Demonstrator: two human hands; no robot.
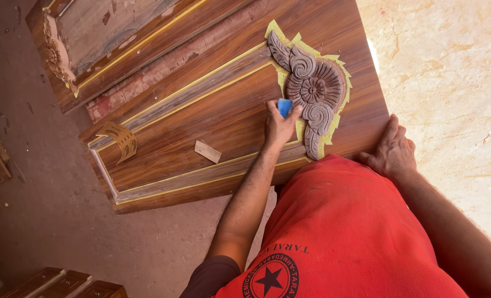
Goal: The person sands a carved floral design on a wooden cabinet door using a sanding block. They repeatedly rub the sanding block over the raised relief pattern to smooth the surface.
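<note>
i'm leaning over the wooden door panel point(212, 118) and my left hand point(279, 126) pinches a small blue pad point(284, 106) between thumb and fingertips, a narrow, firm hold, pressed at the left edge of the carved wooden ornament point(312, 91). the ornament sits near the panel's corner, ringed with yellow masking tape point(334, 118) that shields the veneer around it. my right hand point(392, 152) holds nothing; it lies flat, fingers spread, on the panel's edge just beside the carving, bracing me.

by my reckoning i'm in the middle of working the carving's surface with the pad, at the scrolls on its near left side; the central rosette and far leaves look much the same dull brown, so i can't tell how much is already covered. the next move, i judge, calls for small, controlled strokes that follow the grooves, keeping the pad on the carving and inside the tape so the panel isn't marked.

a curled strip of sandpaper point(119, 139) and a small wood offcut point(207, 151) lie on the panel, well apart from my hands. a second panel point(118, 38) lies beyond.
</note>
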